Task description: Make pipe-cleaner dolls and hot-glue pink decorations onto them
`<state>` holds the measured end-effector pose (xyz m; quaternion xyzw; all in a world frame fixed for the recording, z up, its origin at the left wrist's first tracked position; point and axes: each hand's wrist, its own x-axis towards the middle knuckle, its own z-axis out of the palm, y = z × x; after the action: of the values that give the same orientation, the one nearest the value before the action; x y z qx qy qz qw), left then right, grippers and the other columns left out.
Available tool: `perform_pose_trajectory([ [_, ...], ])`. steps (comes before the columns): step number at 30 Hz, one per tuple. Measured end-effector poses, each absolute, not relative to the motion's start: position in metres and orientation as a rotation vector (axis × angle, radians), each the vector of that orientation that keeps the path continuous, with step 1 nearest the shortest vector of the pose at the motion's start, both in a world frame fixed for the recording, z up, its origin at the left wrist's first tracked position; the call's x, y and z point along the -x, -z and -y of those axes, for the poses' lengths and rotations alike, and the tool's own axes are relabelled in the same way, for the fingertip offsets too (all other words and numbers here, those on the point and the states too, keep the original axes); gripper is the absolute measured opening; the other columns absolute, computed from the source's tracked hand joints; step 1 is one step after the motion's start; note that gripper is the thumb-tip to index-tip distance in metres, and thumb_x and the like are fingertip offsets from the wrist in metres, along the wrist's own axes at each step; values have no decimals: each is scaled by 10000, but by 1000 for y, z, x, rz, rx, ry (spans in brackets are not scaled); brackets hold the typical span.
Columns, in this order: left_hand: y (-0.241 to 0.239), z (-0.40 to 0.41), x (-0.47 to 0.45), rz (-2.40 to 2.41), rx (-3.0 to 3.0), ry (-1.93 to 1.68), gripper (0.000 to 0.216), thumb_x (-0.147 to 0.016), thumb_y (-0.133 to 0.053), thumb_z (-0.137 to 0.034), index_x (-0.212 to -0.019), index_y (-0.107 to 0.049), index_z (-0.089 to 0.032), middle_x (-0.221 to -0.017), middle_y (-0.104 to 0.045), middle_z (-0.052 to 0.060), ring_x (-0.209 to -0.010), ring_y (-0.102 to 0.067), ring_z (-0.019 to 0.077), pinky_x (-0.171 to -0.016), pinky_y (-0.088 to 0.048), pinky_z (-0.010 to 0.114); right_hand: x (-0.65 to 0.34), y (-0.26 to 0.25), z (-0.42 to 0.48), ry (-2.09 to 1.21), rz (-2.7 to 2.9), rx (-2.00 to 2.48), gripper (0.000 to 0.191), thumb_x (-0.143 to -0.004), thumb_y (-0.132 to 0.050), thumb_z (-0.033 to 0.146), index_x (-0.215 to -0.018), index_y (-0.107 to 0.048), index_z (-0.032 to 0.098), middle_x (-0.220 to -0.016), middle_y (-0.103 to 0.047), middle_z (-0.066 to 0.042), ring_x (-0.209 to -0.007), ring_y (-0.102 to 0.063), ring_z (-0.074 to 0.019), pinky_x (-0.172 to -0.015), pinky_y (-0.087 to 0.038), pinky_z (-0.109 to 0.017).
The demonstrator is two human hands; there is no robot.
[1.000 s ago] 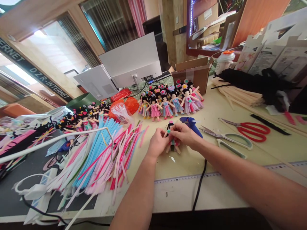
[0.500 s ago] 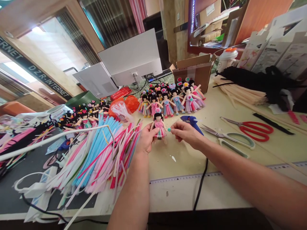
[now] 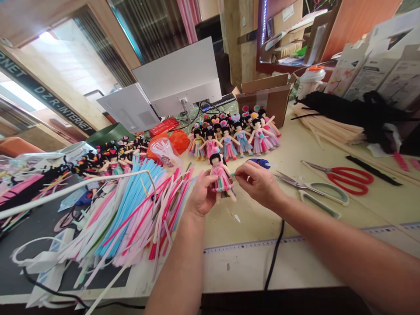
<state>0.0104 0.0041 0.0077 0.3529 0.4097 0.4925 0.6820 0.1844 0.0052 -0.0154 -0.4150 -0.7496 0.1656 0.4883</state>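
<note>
My left hand [image 3: 201,196] is closed around a small doll [image 3: 220,176] with black hair and a pink dress, holding it upright above the table. My right hand [image 3: 259,183] pinches at the doll's arm from the right, fingers pressed together on a tiny piece I cannot make out. Just behind my right hand lies a blue glue gun [image 3: 260,163], its black cord [image 3: 273,253] running toward me over the table edge.
A row of finished dolls [image 3: 234,135] stands in front of a cardboard box [image 3: 266,97]. More dolls [image 3: 113,158] lie at the left, beside a heap of pink, blue and white pipe cleaners [image 3: 138,210]. Red scissors [image 3: 348,175] and green scissors [image 3: 315,194] lie at the right.
The doll went from lying low between both hands to being lifted upright in my left hand. My right hand drew apart briefly, then came back to pinch at the doll's side.
</note>
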Motion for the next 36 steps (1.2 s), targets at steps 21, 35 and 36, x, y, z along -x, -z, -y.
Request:
perform_pose_trajectory([
  [21, -4, -7, -10, -856, -793, -1115, 234, -666, -639, -211, -890, -588, -170, -745, -663, 19, -641, -624, 165, -559, -489, 268, -179, 15, -11, -1234, 1347, 980, 202, -730, -684, 369, -743, -565, 206, -691, -584, 10, -614, -548, -121, -541, -467, -247],
  [35, -1, -12, -2, -876, -829, -1152, 253, -663, -687, -168, -894, -585, -146, -651, -606, -36, -509, -541, 93, -468, -392, 209, -176, 12, -11, -1598, 1092, 930, 290, -579, -786, 303, -801, -635, 192, -732, -645, 23, -644, -623, -119, -573, -493, -255],
  [36, -1, -12, -2, -874, -832, -1153, 251, -663, -689, -172, -888, -580, -147, -660, -609, -32, -519, -546, 96, -477, -400, 213, -176, 13, -12, -1600, 1094, 924, 292, -576, -786, 294, -807, -637, 192, -734, -648, 22, -652, -629, -122, -579, -495, -257],
])
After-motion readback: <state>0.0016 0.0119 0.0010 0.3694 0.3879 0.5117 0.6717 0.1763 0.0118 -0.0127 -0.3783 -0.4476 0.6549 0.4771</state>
